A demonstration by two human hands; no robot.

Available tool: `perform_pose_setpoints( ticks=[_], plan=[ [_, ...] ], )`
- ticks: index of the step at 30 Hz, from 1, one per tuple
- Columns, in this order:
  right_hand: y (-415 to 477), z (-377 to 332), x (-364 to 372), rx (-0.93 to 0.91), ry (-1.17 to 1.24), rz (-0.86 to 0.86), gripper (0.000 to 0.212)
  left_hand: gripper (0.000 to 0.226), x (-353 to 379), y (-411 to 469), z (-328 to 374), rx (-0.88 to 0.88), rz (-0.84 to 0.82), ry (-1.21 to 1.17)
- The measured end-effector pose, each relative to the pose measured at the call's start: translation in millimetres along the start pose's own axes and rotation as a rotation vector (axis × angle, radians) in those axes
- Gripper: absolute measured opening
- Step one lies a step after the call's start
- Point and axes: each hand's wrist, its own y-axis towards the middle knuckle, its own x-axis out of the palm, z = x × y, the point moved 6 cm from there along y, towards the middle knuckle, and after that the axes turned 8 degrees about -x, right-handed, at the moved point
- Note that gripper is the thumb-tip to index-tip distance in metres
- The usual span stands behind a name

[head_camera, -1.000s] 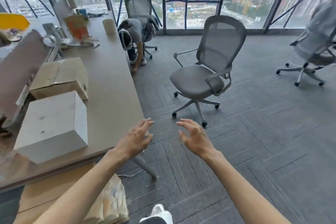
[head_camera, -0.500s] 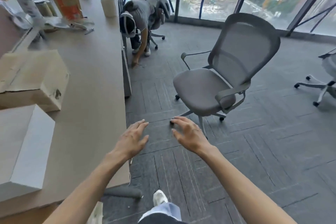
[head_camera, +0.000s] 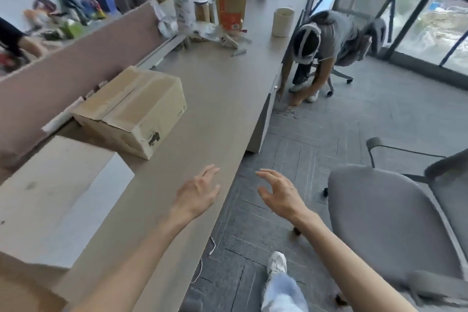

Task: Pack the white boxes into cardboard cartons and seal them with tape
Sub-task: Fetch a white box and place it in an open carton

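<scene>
Both hands are open and hold nothing: the left hand [head_camera: 196,194] over the bench [head_camera: 222,99] edge, the right hand [head_camera: 281,194] over the floor. The white box [head_camera: 50,200] sits on the bench beside the taped cardboard carton [head_camera: 131,111]. A rushed grab could push the box off, and the office chair [head_camera: 395,230] nearby could trip the person

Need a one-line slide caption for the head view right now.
Both hands, left and right, hover empty near the desk edge, beside a white box and closed carton.

One cardboard carton [head_camera: 131,109], one white box [head_camera: 58,197], two chairs [head_camera: 390,223].
</scene>
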Motion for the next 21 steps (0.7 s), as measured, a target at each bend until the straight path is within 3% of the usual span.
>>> perform_pose_setpoints(
  ticks=[6, 14, 21],
  plan=[
    [150, 14, -23, -0.223, 0.056, -0.156, 0.038, 0.047, -34, 56, -30, -0.357, 0.211, -0.135],
    [278, -20, -16, -0.470, 0.046, -0.360, 0.036, 0.046, -63, 82, -56, -0.664, 0.406, -0.268],
    [395, -52, 6, -0.564, 0.054, -0.443, 0.034, 0.047, -107, 123, -131, -0.938, 0.610, -0.368]
  ],
)
